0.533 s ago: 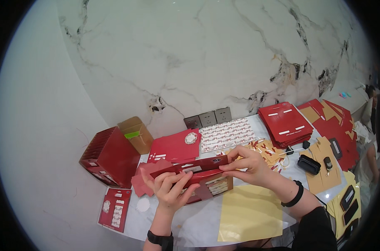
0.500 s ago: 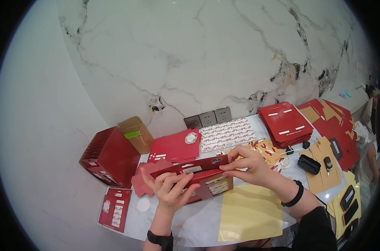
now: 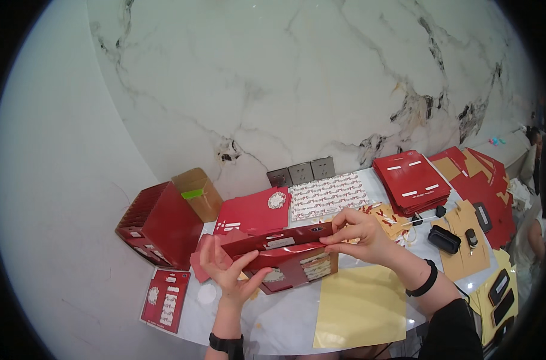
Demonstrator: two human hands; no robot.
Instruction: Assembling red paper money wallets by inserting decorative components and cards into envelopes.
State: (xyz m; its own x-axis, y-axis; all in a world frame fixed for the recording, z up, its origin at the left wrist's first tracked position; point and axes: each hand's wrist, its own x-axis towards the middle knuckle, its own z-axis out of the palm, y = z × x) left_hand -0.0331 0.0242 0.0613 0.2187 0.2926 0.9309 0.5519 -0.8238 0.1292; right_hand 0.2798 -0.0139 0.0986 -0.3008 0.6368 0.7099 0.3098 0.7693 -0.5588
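Over the middle of the table, a red cardboard package (image 3: pixel 291 261) is held upright, its header flap (image 3: pixel 282 237) standing behind the front panel. Windows in the front show patterned pieces and a round decorated label. My right hand (image 3: pixel 360 237) pinches the package at its upper right corner, thumb in front. At its upper left side is my left hand (image 3: pixel 228 270), fingers spread, index finger and thumb at the edge of the front panel. Below the left side, a white round paper disc (image 3: pixel 207 293) lies on the table.
At the left stand a box packed with red packages (image 3: pixel 165 225) and a brown carton (image 3: pixel 201 195). A finished-looking red package (image 3: pixel 165 302) lies at the near left. Behind are a patterned sheet (image 3: pixel 330 196) and stacked red cards (image 3: pixel 411 180). Yellow paper (image 3: pixel 360 306) lies near me.
My left hand has let go of the package's top edge and its fingers have spread, moving slightly left and down. My right hand keeps its pinch on the corner.
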